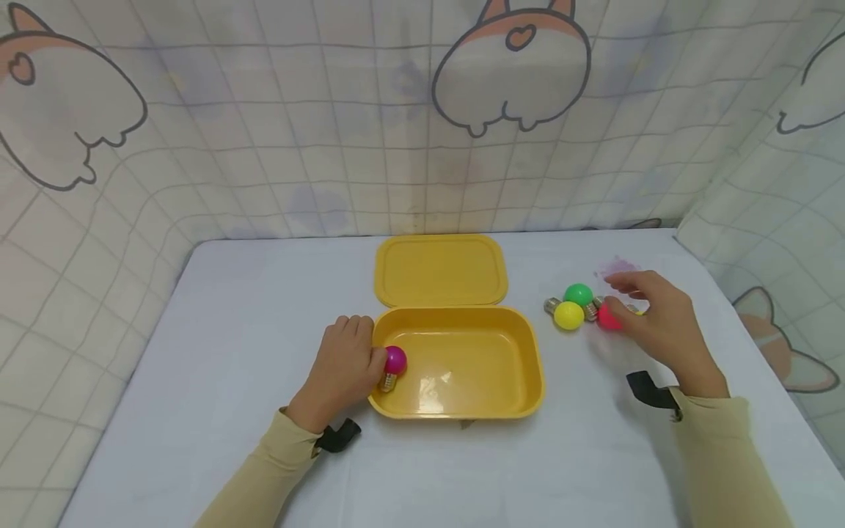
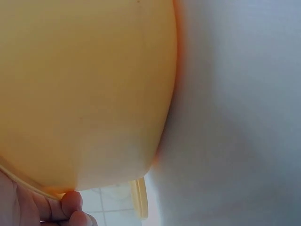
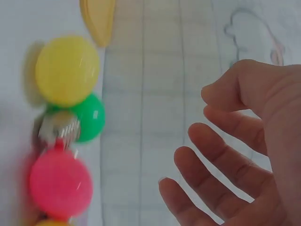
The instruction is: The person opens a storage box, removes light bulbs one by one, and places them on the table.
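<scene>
A yellow plastic box (image 1: 462,419) stands open on the table, its left rim gripped by my left hand (image 1: 345,364). The left wrist view shows the box's outer wall (image 2: 84,103) and fingers (image 2: 71,201) curled at the rim. Inside the box by my thumb lies a magenta light bulb (image 1: 396,360). My right hand (image 1: 663,323) hovers over the bulbs at the right, fingers loosely bent and holding nothing. Below it are a pink-red bulb (image 3: 61,183), a green bulb (image 1: 578,295) and a yellow bulb (image 1: 568,316). Another yellow one is mostly hidden.
Behind the box lies its flat yellow lid (image 1: 441,270). A white cloth covers the table (image 1: 218,352). Printed curtains (image 1: 284,147) hang close behind and along the sides. A pinkish stain (image 1: 617,268) marks the cloth beyond the bulbs.
</scene>
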`<action>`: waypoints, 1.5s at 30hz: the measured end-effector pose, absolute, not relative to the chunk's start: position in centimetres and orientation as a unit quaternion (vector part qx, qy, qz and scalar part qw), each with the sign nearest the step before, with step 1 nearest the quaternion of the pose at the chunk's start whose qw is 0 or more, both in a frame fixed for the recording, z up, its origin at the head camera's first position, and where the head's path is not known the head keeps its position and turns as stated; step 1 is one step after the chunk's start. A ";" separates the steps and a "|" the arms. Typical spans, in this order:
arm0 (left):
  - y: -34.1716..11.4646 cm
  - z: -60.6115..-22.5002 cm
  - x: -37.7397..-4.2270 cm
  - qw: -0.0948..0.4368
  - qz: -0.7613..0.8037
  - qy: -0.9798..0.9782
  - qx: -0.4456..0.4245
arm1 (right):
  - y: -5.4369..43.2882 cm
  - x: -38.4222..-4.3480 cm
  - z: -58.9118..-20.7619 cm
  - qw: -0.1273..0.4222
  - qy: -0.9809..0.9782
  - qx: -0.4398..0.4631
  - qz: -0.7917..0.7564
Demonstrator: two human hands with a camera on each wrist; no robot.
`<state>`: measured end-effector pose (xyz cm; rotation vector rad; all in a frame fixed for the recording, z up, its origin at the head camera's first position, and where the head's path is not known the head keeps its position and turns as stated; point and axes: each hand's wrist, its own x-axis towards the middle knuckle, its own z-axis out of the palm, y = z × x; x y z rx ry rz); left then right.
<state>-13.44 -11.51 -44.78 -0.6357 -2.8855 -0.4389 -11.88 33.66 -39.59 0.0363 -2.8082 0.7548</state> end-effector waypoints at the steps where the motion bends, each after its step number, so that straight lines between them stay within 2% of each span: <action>1: -11.5 -44.7 -13.5 0.077 -0.146 -0.963 -0.211 | 33.0 -12.1 -39.5 0.121 -0.958 0.034 0.258; 7: -11.6 -44.8 -13.6 0.078 -0.149 -0.963 -0.210 | 28.5 -13.3 -38.7 0.167 -0.940 0.167 0.247; 10: -11.7 -44.8 -13.7 0.079 -0.150 -0.963 -0.211 | 26.3 -13.7 -38.3 0.168 -0.925 0.224 0.255; 14: -11.6 -44.7 -13.7 0.076 -0.148 -0.963 -0.213 | 23.6 -14.2 -37.7 0.136 -0.915 0.279 0.257; 21: -11.6 -44.7 -13.8 0.066 -0.148 -0.963 -0.213 | 19.7 -14.5 -37.2 0.049 -0.912 0.315 0.258; 32: -11.7 -45.0 -13.5 0.086 -0.150 -0.959 -0.222 | 14.4 -15.3 -38.8 0.057 -0.863 0.447 0.230; 40: -12.0 -45.0 -13.4 0.100 -0.147 -0.958 -0.224 | 11.7 -15.5 -39.1 -0.002 -0.853 0.483 0.200; 45: -12.1 -44.9 -13.4 0.113 -0.144 -0.956 -0.229 | 10.7 -15.8 -39.6 -0.019 -0.837 0.510 0.200</action>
